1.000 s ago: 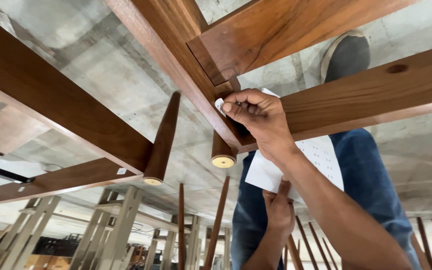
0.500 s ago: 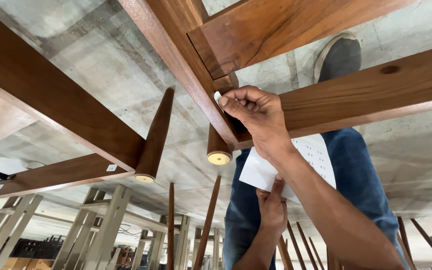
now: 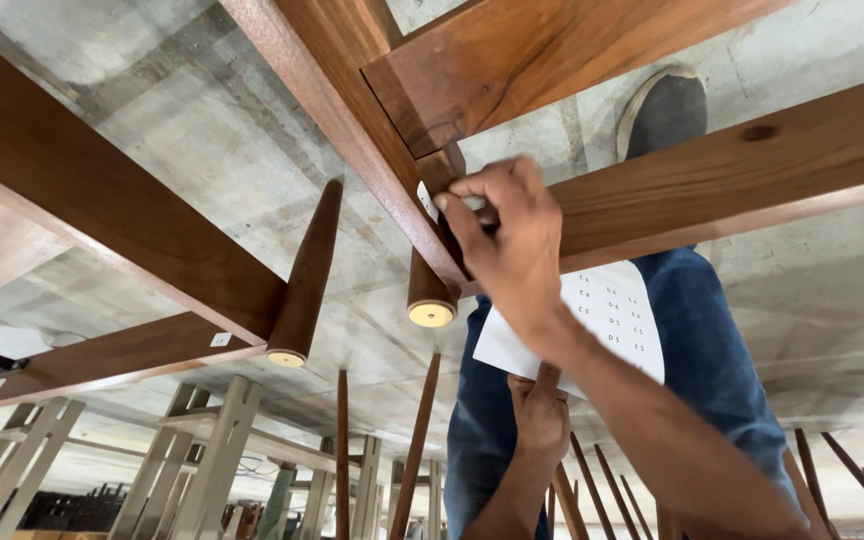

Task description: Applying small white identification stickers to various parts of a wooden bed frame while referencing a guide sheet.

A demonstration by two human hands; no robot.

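Two fingertips pinching small white sticker against wooden frame, right hand

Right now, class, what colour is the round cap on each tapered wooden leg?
Cream caps; head view.

concrete floor, pale wooden frames, grey shoe

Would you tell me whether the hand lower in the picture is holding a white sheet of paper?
Yes, the left hand grips the lower edge of the white sheet below the wooden frame.
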